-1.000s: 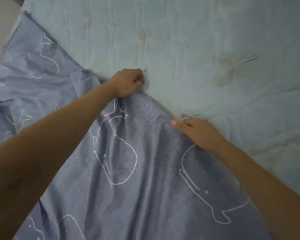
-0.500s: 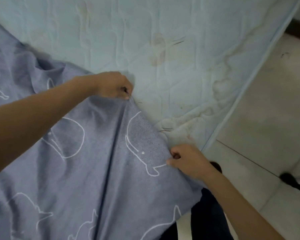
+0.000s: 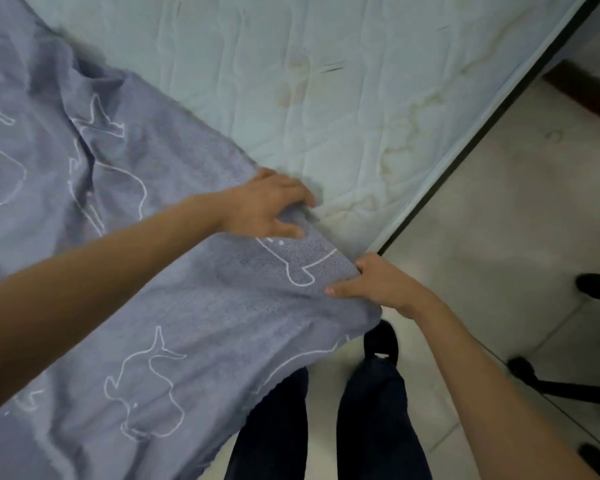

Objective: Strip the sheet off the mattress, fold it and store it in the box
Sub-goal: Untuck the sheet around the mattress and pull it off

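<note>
Head-down view over the near corner of a bed. Blue-grey sheet (image 3: 174,306) with white whale outlines, already off the right-hand part of a pale quilted mattress (image 3: 361,98), heaped across the left and lower half of the view, free edge on a diagonal from upper left down to the mattress corner. Left hand (image 3: 264,209) on that edge, fingers curled over the hem, thumb flat on top, cloth pinched between. Right hand (image 3: 378,285) just beside and lower, at the sheet's outermost corner, thumb on top, fingers curled round the edge, cloth pinched. Both grips close together on one short stretch of hem. Bulk of the sheet away to the left and toward the body, long axis roughly along the left forearm. Left hand nearer that bulk, right hand nearer the floor side. Probable next move: corner drawn clear of the mattress, leftward or toward the body. Around: stained mattress top, dark bed-frame edge (image 3: 482,130), pale tiled floor (image 3: 499,220), dark trouser legs (image 3: 371,427) just below the hanging cloth, black chair base (image 3: 568,388) at right, well apart. No box in view. Possible snag: loose hem against the legs.
</note>
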